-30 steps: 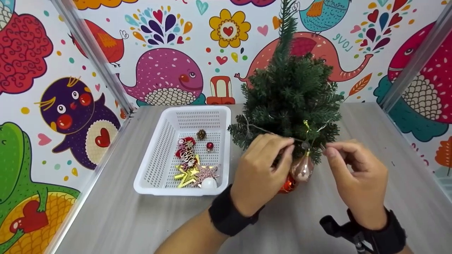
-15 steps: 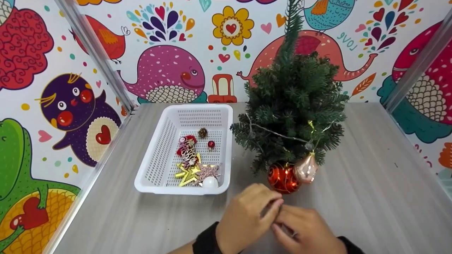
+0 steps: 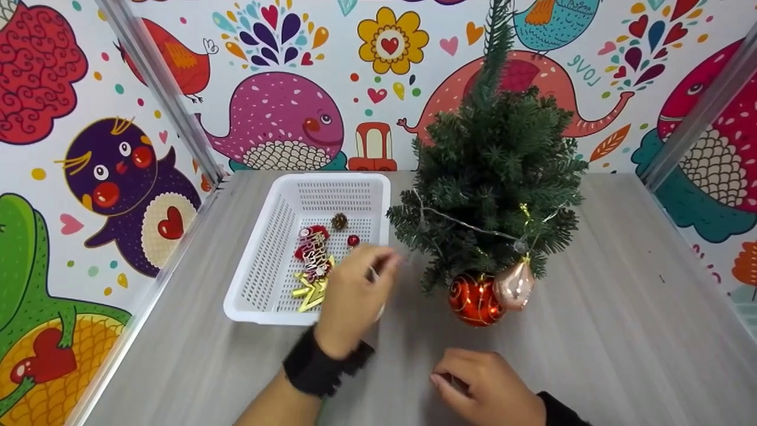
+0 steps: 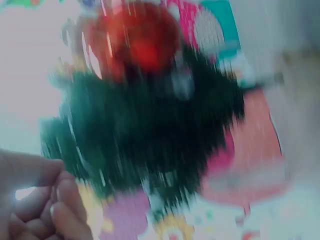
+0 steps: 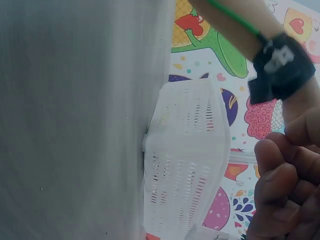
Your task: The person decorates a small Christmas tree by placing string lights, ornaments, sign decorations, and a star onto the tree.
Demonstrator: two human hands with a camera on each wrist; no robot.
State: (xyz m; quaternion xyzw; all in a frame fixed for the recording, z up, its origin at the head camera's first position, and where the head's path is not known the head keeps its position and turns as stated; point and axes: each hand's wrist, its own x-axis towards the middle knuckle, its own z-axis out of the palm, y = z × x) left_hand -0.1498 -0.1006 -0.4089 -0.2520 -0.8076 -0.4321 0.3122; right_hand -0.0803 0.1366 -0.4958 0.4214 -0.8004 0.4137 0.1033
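Note:
My left hand [image 3: 358, 296] is over the front right corner of the white plastic basket [image 3: 241, 313], with its fingers bent. Nothing shows between thumb and fingers in the blurred left wrist view. My right hand [image 3: 488, 387] stays low over the table near its front edge. In the right wrist view its fingers [image 5: 275, 185] are loosely curled, and no object shows in them. On the small Christmas tree [image 3: 497, 165] hang an orange-red ball ornament [image 3: 473, 300] and a pink drop-shaped ornament [image 3: 516, 285]. A thin silvery garland [image 3: 467, 223] crosses its front branches.
Inside the basket lie a pinecone [image 3: 339, 221], a small red ball [image 3: 353, 240], a Merry Christmas sign [image 3: 315, 254] and a gold star [image 3: 310, 291]. My left hand covers the basket's near right part. Patterned panels [image 3: 437, 89] and a metal post [image 3: 159, 89] border the grey table [image 3: 615, 296].
Both hands left the tree's front and met low before it. Since then my left hand has moved left and forward to the basket, while the right stayed low. The pink ornament hangs free.

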